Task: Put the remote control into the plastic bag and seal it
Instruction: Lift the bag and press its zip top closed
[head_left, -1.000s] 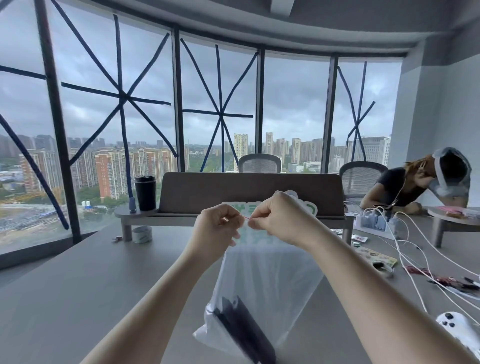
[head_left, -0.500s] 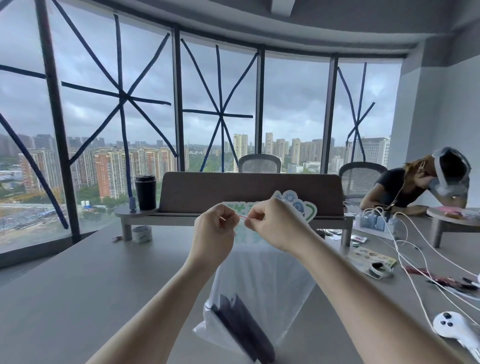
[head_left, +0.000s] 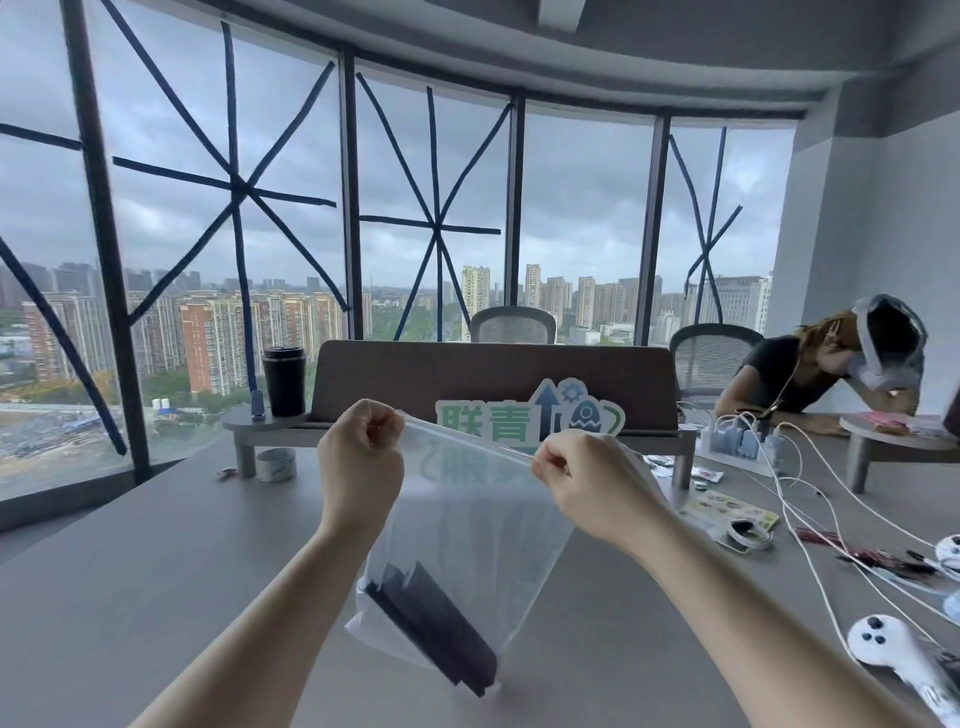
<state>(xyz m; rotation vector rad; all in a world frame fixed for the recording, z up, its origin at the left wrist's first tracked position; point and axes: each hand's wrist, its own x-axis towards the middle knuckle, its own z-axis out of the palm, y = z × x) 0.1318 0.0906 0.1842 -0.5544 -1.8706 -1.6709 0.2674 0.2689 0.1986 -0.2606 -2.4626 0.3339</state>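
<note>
I hold a clear plastic bag up over the grey table. The black remote control lies slanted inside the bag at its bottom. My left hand pinches the left end of the bag's top strip. My right hand pinches the strip further right, about a hand's width away. The top edge runs taut between the two hands. Whether the strip is pressed together along its length is not visible.
A desk divider with a green-and-blue sign stands behind the bag. A black cup and a tape roll sit at the left. White cables, chargers and a white controller lie at the right. A person sits at the far right.
My hands were pinched close together at the top strip; now the right hand has slid to the right along it, so the top edge is stretched wide between them.
</note>
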